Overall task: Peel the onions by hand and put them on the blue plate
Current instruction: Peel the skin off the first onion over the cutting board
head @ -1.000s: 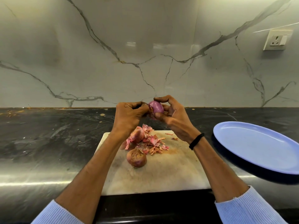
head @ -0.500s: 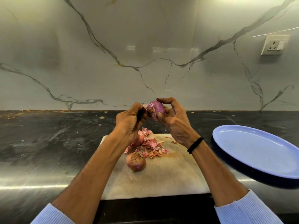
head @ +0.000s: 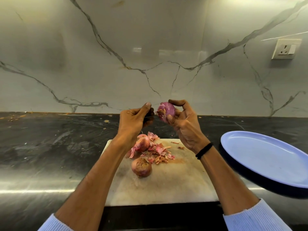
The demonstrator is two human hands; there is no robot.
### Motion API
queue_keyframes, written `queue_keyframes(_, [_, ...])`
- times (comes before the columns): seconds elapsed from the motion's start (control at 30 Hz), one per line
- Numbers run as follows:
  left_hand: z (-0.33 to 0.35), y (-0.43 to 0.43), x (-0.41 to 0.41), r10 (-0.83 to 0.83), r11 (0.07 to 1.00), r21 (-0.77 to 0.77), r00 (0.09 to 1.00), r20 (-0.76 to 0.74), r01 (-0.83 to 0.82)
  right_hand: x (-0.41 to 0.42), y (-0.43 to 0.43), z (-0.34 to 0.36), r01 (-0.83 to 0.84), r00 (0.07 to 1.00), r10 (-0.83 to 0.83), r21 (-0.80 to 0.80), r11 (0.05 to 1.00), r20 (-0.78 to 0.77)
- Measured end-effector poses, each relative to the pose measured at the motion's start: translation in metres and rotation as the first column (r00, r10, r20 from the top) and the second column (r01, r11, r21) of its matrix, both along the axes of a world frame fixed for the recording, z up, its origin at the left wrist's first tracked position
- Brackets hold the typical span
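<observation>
In front of me a pale cutting board (head: 166, 185) lies on the dark worktop (head: 50, 147), backed by a veined marble wall (head: 116, 47) carrying a white socket (head: 285, 49) at upper right.

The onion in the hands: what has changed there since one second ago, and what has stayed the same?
The left hand has come away from the onion, to the left; a gap now shows between them, and its fingers are pinched together. Whether they hold a bit of skin cannot be told. The right hand still holds the onion up. The two onions on the cutting board, the peels and the blue plate stayed.
</observation>
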State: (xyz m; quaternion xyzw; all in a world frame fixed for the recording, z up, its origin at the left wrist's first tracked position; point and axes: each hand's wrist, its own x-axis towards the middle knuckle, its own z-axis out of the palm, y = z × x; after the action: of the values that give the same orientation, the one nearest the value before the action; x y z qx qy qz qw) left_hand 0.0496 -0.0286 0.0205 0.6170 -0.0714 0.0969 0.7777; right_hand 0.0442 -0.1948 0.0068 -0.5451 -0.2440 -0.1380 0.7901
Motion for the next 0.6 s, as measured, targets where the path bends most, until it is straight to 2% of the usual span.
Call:
queue_keyframes(0.1, [0.0031, -0.0011, -0.0022, -0.054, 0.998, -0.042, 0.998, 0.032, 0.055, 0.0017, 0.0004, -0.0009, 0.052, 0.999, -0.051, -0.075, 0.996, 0.019])
queue_keyframes(0.2, [0.0029, -0.0019, -0.0055, -0.084, 0.996, 0.015, 0.992, 0.095, 0.083, 0.0014, -0.0001, -0.0017, 0.071, 0.997, -0.067, -0.121, 0.99, 0.039])
queue_keyframes(0.43, [-0.0016, -0.0008, -0.0039, -0.002, 0.991, 0.129, 0.991, 0.135, -0.016, 0.0019, 0.0006, -0.0054, 0.179, 0.981, -0.15, -0.29, 0.94, 0.119])
queue_keyframes(0.53, [-0.0031, -0.0047, -0.0026, 0.085, 0.993, 0.087, 0.996, 0.002, -0.084, 0.0026, 0.0026, -0.0073, 0.179, 0.982, -0.149, -0.304, 0.936, 0.119])
queue_keyframes(0.6, [-0.0029, -0.0056, -0.0009, 0.063, 0.995, -0.069, 0.978, -0.199, -0.078, 0.0035, 0.0055, -0.01, 0.165, 0.984, -0.138, -0.29, 0.943, 0.112])
